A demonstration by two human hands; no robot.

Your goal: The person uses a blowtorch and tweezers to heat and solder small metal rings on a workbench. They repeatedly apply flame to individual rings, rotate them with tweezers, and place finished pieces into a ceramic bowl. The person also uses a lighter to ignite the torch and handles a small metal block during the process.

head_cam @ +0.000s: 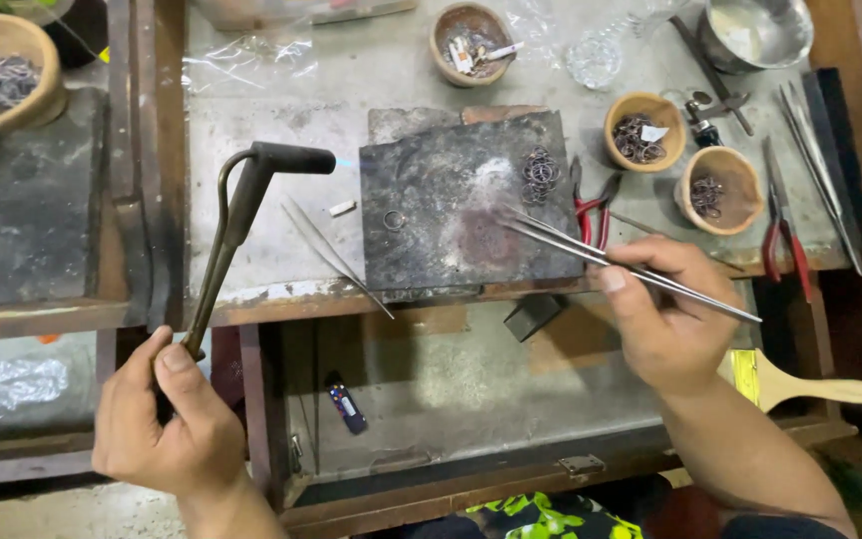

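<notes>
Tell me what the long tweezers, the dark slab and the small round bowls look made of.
Long thin tweezers: bright, reflective, likely steel. Dark square slab: matte, scorched grey, probably a fire-resistant soldering block. Small round brown bowls: dull, thick-walled, seemingly wood or clay.

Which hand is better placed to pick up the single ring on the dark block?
Right, probably. The right hand holds long tweezers whose tips lie over the dark block near the ring; the left hand holds the torch.

Red-handled pliers [593, 208], small clay bowls [644, 129] of rings, a steel bowl [756, 32] and a paintbrush [800, 381] surround the bench.
</notes>
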